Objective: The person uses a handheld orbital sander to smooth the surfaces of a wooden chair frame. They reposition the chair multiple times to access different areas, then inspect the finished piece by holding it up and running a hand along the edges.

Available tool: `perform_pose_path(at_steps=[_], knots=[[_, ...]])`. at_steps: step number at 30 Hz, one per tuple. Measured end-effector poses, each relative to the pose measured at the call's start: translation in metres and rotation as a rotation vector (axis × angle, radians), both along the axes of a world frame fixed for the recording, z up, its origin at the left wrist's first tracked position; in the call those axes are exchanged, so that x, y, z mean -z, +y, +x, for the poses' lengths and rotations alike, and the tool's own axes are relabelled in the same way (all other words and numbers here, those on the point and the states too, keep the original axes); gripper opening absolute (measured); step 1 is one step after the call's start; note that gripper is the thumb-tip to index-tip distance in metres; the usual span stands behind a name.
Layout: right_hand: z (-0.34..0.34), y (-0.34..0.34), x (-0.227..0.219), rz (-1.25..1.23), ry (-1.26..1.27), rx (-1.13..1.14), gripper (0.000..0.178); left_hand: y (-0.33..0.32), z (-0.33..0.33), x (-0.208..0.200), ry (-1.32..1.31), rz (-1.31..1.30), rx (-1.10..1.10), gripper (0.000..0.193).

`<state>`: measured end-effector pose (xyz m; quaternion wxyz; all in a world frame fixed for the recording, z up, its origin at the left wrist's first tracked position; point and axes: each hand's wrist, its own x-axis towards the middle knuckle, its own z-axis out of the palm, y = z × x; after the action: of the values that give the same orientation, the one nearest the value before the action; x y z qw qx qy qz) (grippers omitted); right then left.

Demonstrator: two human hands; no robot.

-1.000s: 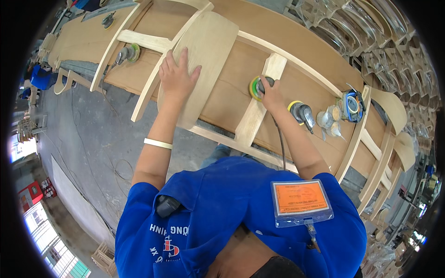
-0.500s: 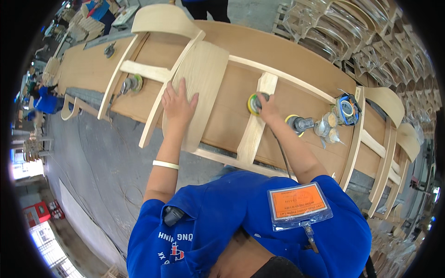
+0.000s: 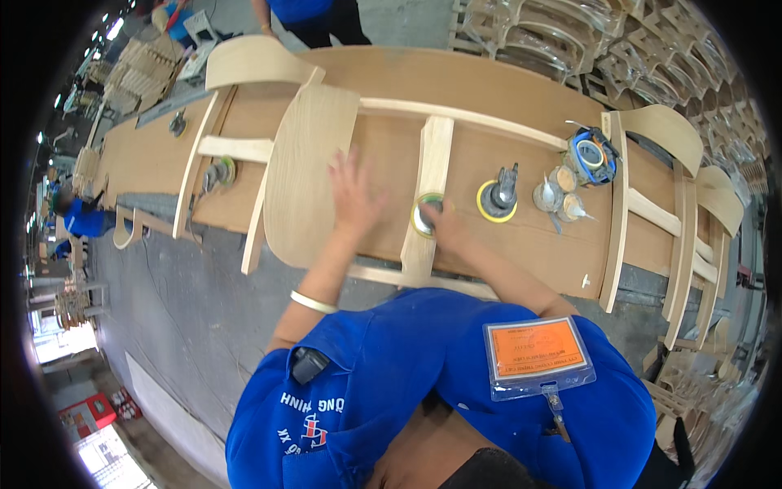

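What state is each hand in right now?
Left hand: open, at the right edge of the wooden panel; contact unclear.
Right hand: closed on a round sander over the crossbar.

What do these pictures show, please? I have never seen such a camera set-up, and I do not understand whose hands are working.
There is no robot here: a person works with two bare hands. Every picture comes from a wide fisheye camera on the person's head, looking down, so straight edges look bent. The right hand holds a round sander on the pale crossbar of a wooden frame. The left hand, slightly blurred and holding nothing, is at the edge of a curved wooden panel; whether it touches is hard to tell. On the brown sheet, toward the right, are another sander, some small containers and a blue container.
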<state>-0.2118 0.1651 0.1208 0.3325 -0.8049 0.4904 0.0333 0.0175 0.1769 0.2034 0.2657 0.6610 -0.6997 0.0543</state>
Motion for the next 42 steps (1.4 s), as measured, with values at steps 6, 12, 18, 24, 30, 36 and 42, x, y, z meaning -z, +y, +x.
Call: perform_pose_path(at_steps=[6, 12, 18, 24, 30, 36, 42], knots=[[0.013, -0.088, 0.002, -0.096, -0.027, 0.049, 0.066, -0.019, 0.1, -0.027, -0.193, -0.075, -0.48, 0.07], [0.041, -0.132, 0.0, -0.158, 0.005, 0.108, 0.07, -0.002, 0.112, -0.019, -0.226, 0.025, -0.513, 0.071], [0.045, -0.172, 0.0, -0.172, 0.062, 0.204, 0.071, -0.002, 0.11, -0.018, -0.144, 0.039, -0.531, 0.069], [0.033, -0.186, -0.001, -0.194, 0.133, 0.249, 0.073, -0.002, 0.11, -0.019, -0.137, 0.017, -0.522, 0.071], [0.04, -0.2, 0.002, -0.23, 0.181, 0.255, 0.076, -0.002, 0.114, -0.014, -0.217, -0.031, -0.51, 0.071], [0.041, -0.187, -0.001, -0.248, 0.204, 0.222, 0.073, -0.002, 0.114, -0.015, -0.195, -0.016, -0.504, 0.072], [0.036, -0.153, -0.009, -0.117, 0.193, 0.198, 0.072, 0.0, 0.112, -0.017, -0.17, -0.009, -0.5, 0.071]])
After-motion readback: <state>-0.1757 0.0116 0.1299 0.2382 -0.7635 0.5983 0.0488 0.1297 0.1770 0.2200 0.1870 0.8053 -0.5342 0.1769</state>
